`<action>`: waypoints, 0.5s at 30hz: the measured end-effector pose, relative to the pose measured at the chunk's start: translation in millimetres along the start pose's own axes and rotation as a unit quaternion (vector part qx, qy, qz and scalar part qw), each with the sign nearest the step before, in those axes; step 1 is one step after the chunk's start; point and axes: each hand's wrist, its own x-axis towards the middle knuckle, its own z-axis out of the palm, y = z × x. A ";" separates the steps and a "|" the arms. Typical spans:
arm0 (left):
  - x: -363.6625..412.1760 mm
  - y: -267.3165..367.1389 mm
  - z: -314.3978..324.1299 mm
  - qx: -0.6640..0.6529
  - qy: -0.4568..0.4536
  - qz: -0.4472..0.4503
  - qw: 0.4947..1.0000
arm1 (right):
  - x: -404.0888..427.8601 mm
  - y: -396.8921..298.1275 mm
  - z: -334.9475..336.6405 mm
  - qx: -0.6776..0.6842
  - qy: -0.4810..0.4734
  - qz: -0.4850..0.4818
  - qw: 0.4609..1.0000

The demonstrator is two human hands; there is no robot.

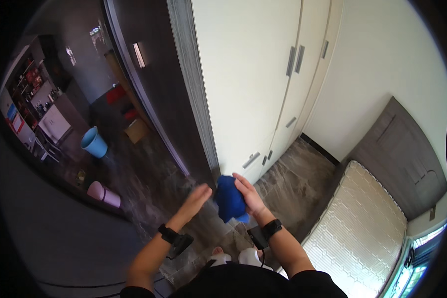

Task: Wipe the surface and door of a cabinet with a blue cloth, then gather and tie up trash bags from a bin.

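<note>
A folded or bunched blue cloth (230,199) is held up in front of my body, above the floor. My right hand (250,195) grips it along its right side, with the fingers over its upper edge. A lighter blue corner hangs out below the palm. Just left of the cloth is my left hand (197,199), slightly blurred, its fingers stretched toward the cloth and a small gap between them. It holds nothing. Each wrist wears a black strap with a small device. Behind the cloth rises a cream wardrobe (246,85) with grey handles.
To the right lies a bare mattress (352,231) against a dark wooden headboard (398,160). A dark door (145,82) at left borders another room, where a blue bucket (94,142) and a pink cylindrical container (104,194) stand. Marbled tile floor (287,197) runs between wardrobe and bed.
</note>
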 end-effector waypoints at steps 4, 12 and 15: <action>-29.4 -1.9 31.8 -0.037 -0.175 -0.044 0.983 | -14.8 3.6 3.3 -0.030 -0.008 -0.005 1.000; -50.5 15.3 18.6 -0.053 -0.072 0.032 0.995 | -52.8 30.8 -39.3 -0.525 0.160 0.038 0.835; -60.0 23.6 14.7 -0.192 -0.137 -0.055 0.970 | -59.2 44.9 -53.4 -0.628 0.192 -0.002 0.754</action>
